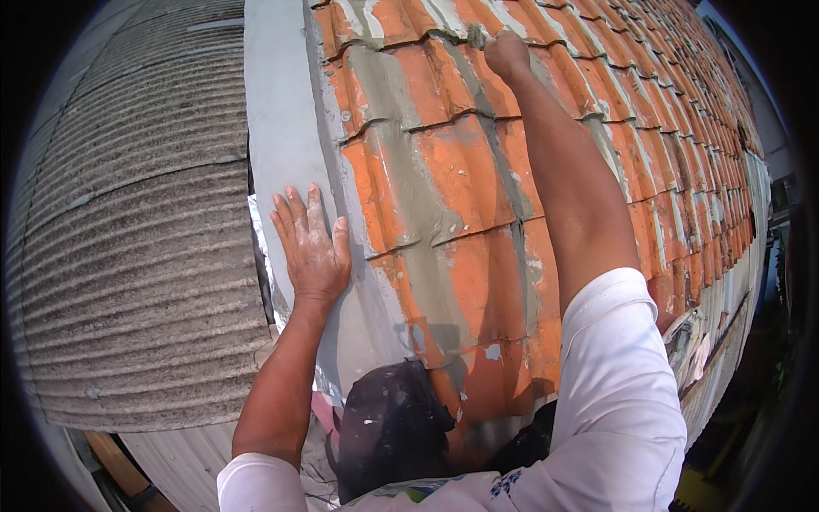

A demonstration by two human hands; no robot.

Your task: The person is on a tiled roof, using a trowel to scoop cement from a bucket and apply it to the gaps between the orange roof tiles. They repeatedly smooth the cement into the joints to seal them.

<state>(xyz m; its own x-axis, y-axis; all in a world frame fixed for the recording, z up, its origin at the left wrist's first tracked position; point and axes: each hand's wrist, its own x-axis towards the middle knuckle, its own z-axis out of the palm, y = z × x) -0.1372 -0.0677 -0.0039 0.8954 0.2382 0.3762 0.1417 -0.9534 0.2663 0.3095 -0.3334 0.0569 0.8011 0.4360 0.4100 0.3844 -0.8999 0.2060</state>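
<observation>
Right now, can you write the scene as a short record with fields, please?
Place: sloping roof of orange clay tiles, grey mortar smeared along the joints
Left hand: flat, fingers spread, on the grey coated strip at the tile edge
Right hand: stretched up the roof, closed on a small mortar-covered tool
Left side: grey corrugated roof sheets
Below: dark bucket, partly hidden

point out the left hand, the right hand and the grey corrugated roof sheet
left hand [313, 252], head view, on the back of the hand, flat on the grey strip
right hand [507, 54], head view, on the closed fist
grey corrugated roof sheet [136, 256], head view, mid sheet
</observation>
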